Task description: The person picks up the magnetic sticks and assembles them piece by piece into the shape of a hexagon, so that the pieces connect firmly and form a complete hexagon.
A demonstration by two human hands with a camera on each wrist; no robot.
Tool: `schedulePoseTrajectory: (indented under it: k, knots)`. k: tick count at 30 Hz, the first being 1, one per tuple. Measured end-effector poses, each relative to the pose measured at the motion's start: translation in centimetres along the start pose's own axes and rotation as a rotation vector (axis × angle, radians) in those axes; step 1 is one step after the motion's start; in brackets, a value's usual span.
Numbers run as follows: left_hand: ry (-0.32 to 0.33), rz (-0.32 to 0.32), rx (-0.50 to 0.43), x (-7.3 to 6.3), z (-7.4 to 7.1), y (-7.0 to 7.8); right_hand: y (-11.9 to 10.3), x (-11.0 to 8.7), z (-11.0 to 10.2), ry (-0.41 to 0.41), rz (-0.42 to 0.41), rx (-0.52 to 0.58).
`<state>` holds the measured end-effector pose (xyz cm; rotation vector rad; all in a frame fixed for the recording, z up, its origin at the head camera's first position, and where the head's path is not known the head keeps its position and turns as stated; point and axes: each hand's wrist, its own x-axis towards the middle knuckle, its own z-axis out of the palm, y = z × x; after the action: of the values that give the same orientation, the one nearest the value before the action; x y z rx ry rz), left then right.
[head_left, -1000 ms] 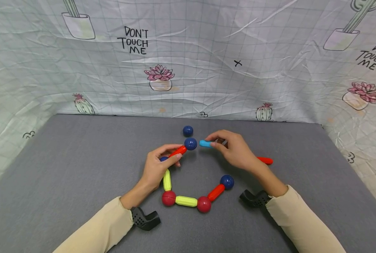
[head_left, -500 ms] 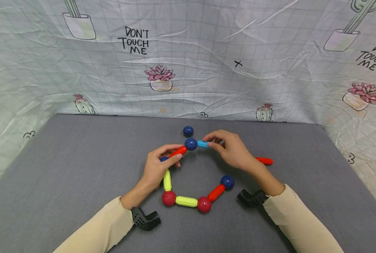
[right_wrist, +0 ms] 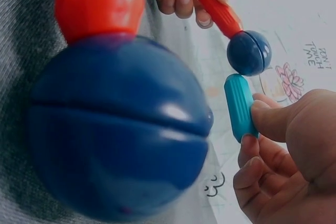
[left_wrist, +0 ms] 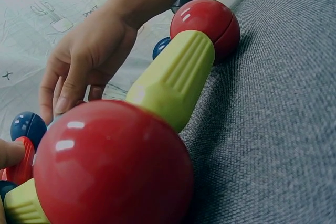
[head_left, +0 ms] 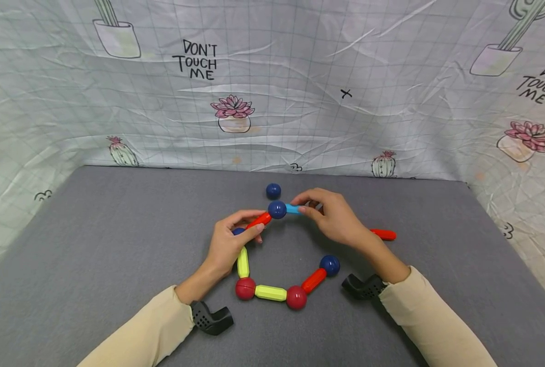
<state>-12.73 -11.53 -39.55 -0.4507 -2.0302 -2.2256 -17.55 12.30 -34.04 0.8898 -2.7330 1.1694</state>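
My left hand (head_left: 228, 237) pinches a red magnetic rod (head_left: 260, 220) between thumb and fingers. A blue ball (head_left: 277, 209) caps the rod's far end, and another blue ball (head_left: 238, 231) sits at its near end, partly hidden by the hand. In my right hand (head_left: 332, 214) is a light blue magnetic rod (right_wrist: 240, 106), pinched by thumb and fingertips, its tip touching the far blue ball. From the left hand the chain runs on through a yellow rod (head_left: 243, 262), a red ball (head_left: 245, 288), a second yellow rod (head_left: 271, 292), another red ball (head_left: 296, 297), a red rod (head_left: 314, 281) and a blue ball (head_left: 329, 265).
A loose blue ball (head_left: 273, 191) lies just behind the held one. Right of the right hand, a loose red rod (head_left: 384, 234) is partly covered by the forearm. Patterned cloth (head_left: 300, 102) hangs behind the grey table (head_left: 139, 214).
The right hand has moved slightly left, bringing the light blue rod from a small gap into contact with the blue ball. The left hand has stayed in place.
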Motion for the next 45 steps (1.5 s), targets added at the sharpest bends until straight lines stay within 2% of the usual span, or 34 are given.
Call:
schedulePoseTrajectory:
  k: [17, 23, 27, 35, 39, 42, 45]
  knots:
    - [0.004, 0.002, 0.006, 0.0, 0.0, -0.2, -0.4, -0.5, -0.8, 0.001, 0.019, 0.011]
    - [-0.006, 0.002, -0.017, 0.1, 0.0, -0.3, -0.6, -0.5, -0.8, 0.0, 0.013, 0.01]
    - [-0.069, -0.012, -0.073, 0.2, -0.2, -0.3, -0.7, -0.3, -0.8, -0.012, 0.011, 0.013]
    - [-0.28, -0.138, -0.148, 0.8, -1.6, 0.0, -0.8, 0.8, -0.3, -0.068, 0.01, 0.019]
    - [-0.364, -0.193, -0.186, 1.1, -2.4, 0.0, -1.1, 1.5, 0.3, -0.085, -0.02, 0.027]
    - [-0.38, -0.238, -0.192, 1.3, -2.6, 0.0, -1.5, 1.8, 0.8, -0.098, -0.047, 0.03]
    - [-0.345, -0.271, -0.171, 1.4, -2.6, 0.0, -1.9, 1.9, 1.2, -0.105, -0.066, 0.024]
